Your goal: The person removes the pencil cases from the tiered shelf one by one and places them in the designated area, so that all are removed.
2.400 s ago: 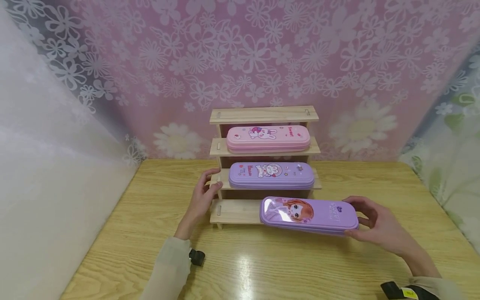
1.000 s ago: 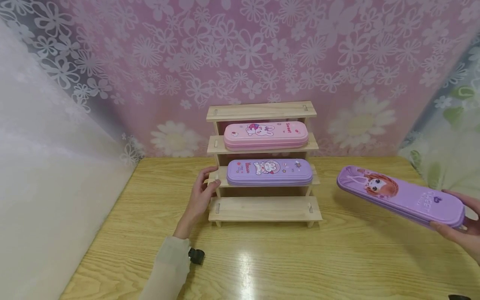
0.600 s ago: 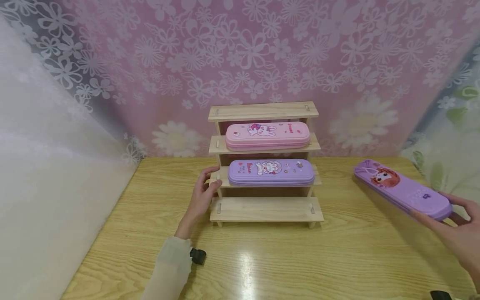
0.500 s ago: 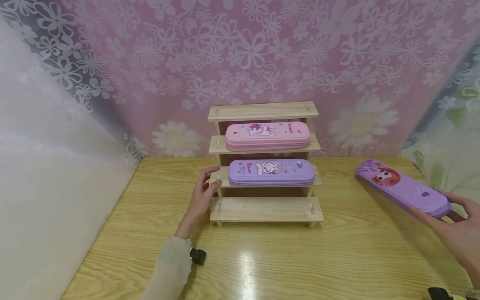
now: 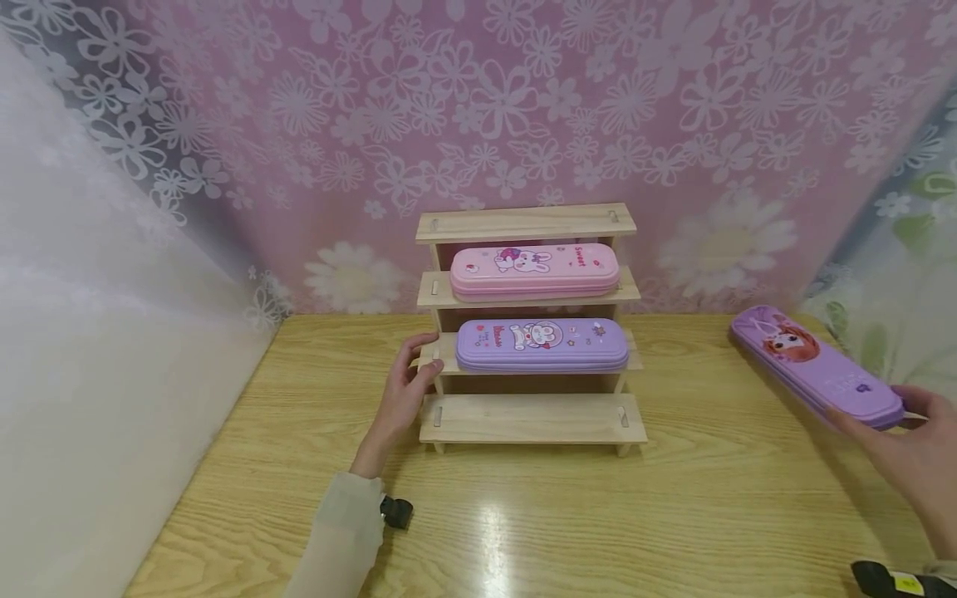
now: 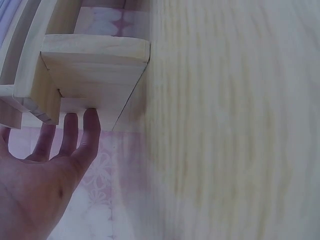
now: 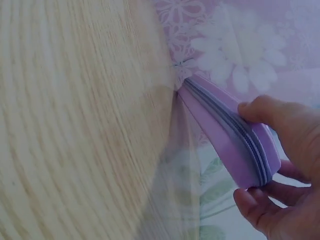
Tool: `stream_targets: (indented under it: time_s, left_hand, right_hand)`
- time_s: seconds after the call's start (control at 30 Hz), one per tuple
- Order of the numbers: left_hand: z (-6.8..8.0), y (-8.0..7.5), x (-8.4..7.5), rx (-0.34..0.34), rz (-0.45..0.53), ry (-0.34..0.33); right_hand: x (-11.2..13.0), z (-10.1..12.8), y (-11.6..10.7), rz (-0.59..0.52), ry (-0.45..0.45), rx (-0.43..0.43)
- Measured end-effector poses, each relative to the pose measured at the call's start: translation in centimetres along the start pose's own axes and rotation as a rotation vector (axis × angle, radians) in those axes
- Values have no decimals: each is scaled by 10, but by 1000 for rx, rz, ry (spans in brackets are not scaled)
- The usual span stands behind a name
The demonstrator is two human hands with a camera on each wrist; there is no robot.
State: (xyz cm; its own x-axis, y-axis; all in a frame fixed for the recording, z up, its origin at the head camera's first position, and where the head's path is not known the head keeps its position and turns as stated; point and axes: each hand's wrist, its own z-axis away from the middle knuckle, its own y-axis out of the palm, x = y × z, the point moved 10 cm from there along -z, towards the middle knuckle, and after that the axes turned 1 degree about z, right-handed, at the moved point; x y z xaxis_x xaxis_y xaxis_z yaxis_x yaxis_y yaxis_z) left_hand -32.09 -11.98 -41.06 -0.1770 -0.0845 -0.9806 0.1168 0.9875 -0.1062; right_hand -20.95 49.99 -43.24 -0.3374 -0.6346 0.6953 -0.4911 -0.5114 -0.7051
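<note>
At the right of the head view my right hand [image 5: 915, 453] grips the near end of a purple pencil case [image 5: 818, 370] with a red-haired girl on its lid. In the right wrist view the case's zipper [image 7: 250, 145] shows between thumb and fingers; the case looks tilted over the table. My left hand [image 5: 402, 390] holds the left side of a stepped wooden shelf [image 5: 531, 418], its thumb at the front of a tier. Fingertips touch the side panel in the left wrist view. A pink pencil case [image 5: 534, 272] and a lilac pencil case [image 5: 542, 345] lie on the middle tiers.
The shelf stands on a wood-grain table [image 5: 561, 515]. Behind it hangs a pink flowered curtain [image 5: 493, 100]. A white sheet [image 5: 112, 332] closes off the left side, a green-leafed sheet [image 5: 912, 241] the right.
My right hand has lifted the girl-printed pencil case off the lowest tier and carried it to the right, lately a little farther back. My left hand stays at the shelf.
</note>
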Motion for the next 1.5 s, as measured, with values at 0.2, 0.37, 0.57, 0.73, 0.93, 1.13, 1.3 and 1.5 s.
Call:
stream_targets:
  time_s: [0.2, 0.37, 0.57, 0.73, 0.93, 1.13, 1.3, 1.5]
  left_hand:
    - [1, 1, -1, -9, -23, 11]
    - [1, 3, 0, 3, -8, 24]
    - [1, 2, 3, 1, -12, 17]
    - [1, 0, 5, -9, -6, 2]
    - [1, 0, 4, -9, -5, -7]
    - [0, -1, 6, -11, -23, -37]
    - [-3, -2, 7, -15, -13, -61]
    - [-4, -3, 9, -8, -3, -71]
  right_hand:
    - [-12, -3, 2, 74, 86, 11]
    - [-16, -4, 3, 71, 114, 13]
    - [-22, -3, 4, 35, 151, 39]
    - [-22, 0, 1, 26, 190, 21]
    - [5, 5, -2, 48, 96, 2]
    - [59, 16, -1, 38, -199, -54]
    - [100, 30, 11, -74, -383, -26]
    - [144, 47, 30, -120, -534, 38]
